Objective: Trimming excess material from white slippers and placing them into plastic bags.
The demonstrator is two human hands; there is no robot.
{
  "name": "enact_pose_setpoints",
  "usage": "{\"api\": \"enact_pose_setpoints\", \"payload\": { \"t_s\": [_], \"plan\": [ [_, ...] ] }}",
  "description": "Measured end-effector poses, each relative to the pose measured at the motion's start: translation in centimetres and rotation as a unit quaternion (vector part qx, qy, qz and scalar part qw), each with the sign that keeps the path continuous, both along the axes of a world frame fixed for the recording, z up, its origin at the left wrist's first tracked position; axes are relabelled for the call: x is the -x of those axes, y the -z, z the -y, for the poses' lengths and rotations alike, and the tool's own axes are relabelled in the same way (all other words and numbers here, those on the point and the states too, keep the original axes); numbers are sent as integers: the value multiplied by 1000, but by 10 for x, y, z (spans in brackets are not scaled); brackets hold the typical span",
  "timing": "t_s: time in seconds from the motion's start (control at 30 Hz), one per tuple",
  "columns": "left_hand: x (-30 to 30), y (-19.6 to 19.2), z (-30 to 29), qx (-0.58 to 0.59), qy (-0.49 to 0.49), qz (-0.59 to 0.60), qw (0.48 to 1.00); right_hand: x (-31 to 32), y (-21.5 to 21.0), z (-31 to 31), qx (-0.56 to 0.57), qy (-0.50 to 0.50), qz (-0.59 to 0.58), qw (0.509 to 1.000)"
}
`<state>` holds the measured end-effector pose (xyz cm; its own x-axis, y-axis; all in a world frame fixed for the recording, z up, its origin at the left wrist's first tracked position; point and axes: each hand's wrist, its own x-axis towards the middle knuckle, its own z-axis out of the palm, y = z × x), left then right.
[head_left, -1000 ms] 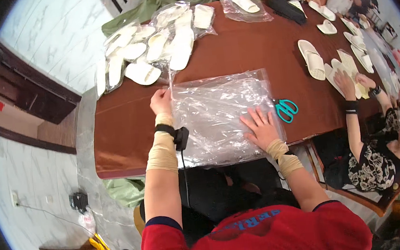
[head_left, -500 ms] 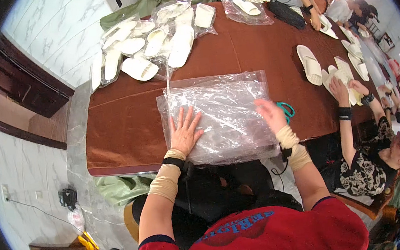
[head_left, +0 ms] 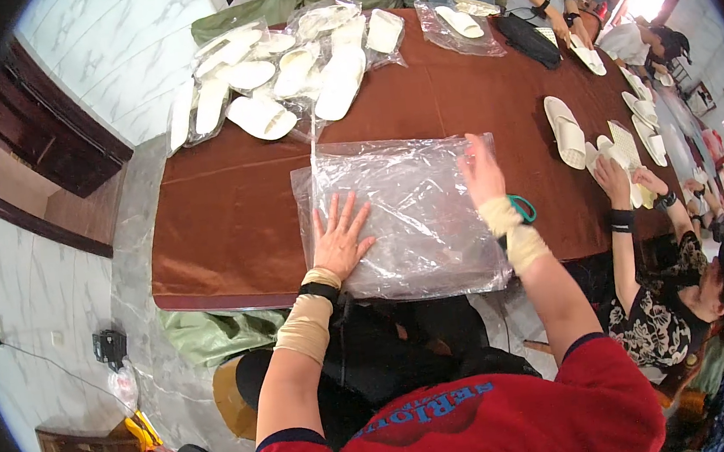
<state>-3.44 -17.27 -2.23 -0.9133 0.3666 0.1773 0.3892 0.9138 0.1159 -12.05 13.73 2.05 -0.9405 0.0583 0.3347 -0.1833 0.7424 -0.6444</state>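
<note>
Clear plastic bags [head_left: 414, 220] lie in a flat stack on the brown-covered table in front of me. My left hand [head_left: 342, 235] rests flat on the stack's left part, fingers spread. At the far right corner of the bags is my right hand [head_left: 484, 173], its fingers stretched out away from me along the edge; nothing shows gripped in it. Beside my right wrist, a teal handle loop [head_left: 522, 208], seemingly of scissors, is partly hidden. White slippers [head_left: 342, 82], several of them in clear bags, are heaped at the far left of the table.
The brown tablecloth [head_left: 220, 214] reaches the table's near edge. A bagged slipper [head_left: 460, 21] and a black pouch [head_left: 528, 41] lie at the back. At right, a co-worker's hands [head_left: 615, 182] handle slippers; a loose slipper [head_left: 565, 132] lies nearby. Another person works farther back.
My right hand has moved away from me along the bags' right edge to the far corner. The bags' far edge lies straighter. My left hand stays flat on the stack.
</note>
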Motion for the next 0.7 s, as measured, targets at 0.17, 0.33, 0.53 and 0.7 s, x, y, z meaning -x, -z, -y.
{"api": "enact_pose_setpoints", "payload": {
  "t_s": [0.17,0.33,0.53,0.7],
  "plan": [
    [9,2,-18,-4,1,7,1000,-16,34,-35,-229,-19,12,973],
    [4,14,-8,2,-18,0,1000,42,-24,17,-318,-87,26,944],
    [5,14,-4,-10,-23,2,1000,139,-32,136,210,-135,398,883],
    [8,15,-6,-17,-29,-8,999,187,24,210,639,-24,382,667]
  ]
}}
